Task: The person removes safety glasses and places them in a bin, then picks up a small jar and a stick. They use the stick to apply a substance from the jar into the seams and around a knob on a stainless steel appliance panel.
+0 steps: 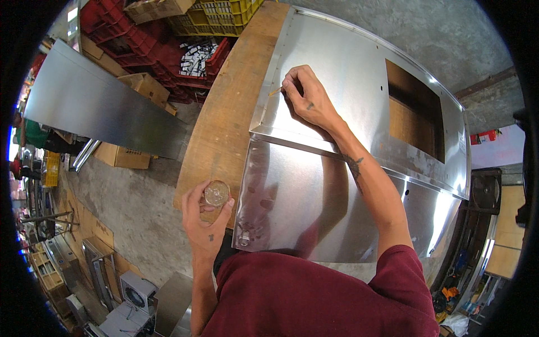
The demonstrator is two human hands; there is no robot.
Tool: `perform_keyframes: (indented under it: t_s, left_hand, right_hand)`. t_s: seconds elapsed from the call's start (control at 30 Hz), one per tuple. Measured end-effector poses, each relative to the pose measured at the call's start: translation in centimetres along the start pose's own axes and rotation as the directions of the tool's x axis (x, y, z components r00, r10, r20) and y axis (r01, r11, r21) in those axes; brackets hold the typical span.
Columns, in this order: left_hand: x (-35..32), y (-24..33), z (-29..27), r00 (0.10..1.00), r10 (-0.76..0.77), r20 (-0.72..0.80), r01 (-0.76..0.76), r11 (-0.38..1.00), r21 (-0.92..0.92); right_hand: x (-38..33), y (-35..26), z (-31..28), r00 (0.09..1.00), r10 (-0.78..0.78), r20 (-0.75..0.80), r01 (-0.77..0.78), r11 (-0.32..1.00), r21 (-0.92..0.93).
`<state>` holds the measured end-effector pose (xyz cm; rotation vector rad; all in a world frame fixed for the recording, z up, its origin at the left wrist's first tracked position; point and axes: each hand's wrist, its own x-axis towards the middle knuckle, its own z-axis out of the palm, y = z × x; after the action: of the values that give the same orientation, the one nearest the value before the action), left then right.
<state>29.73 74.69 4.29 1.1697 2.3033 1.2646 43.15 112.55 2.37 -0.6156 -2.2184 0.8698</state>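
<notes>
My left hand [203, 226] is closed around a small round container [217, 193] with cloudy, brownish contents, held above the wooden board [216, 132]. Between the fingertips of my right hand [306, 96] is a thin stick [274, 92] with a yellowish end. Its tip points down at the left border of a large stainless steel housing [337, 56]; whether it touches the metal I cannot tell. A bent seam separates the housing's upper face from its lower front face [292, 196]. On the right of the upper face is a rectangular cutout.
Red crates [129, 42] and a yellow crate [219, 19] stand beyond the board. A curved metal sheet [106, 98] leans at the left above cardboard boxes [126, 156]. Metal parts lie on the floor at lower left; a grey wall [466, 33] rises behind the housing.
</notes>
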Motion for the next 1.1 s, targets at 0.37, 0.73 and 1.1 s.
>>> perform_keyframes:
  t_s: [0.37,0.73,1.1]
  left_hand:
    - [-0.3,0.1,-0.1,1.000,-0.014,-0.001,0.014,1.000,-0.010]
    - [0.1,1.2,-0.3,1.000,-0.011,-0.024,0.010,0.999,-0.031]
    - [1.9,3.8,0.4,0.998,0.069,-0.004,-0.069,0.995,-0.075]
  right_hand:
    - [0.0,0.2,0.1,1.000,-0.005,-0.010,0.005,1.000,0.008]
    - [-2.8,-4.6,-1.8,0.979,0.093,-0.183,-0.069,0.989,0.133]
    - [-10.2,-16.5,1.3,0.992,-0.115,0.052,0.105,0.981,0.165]
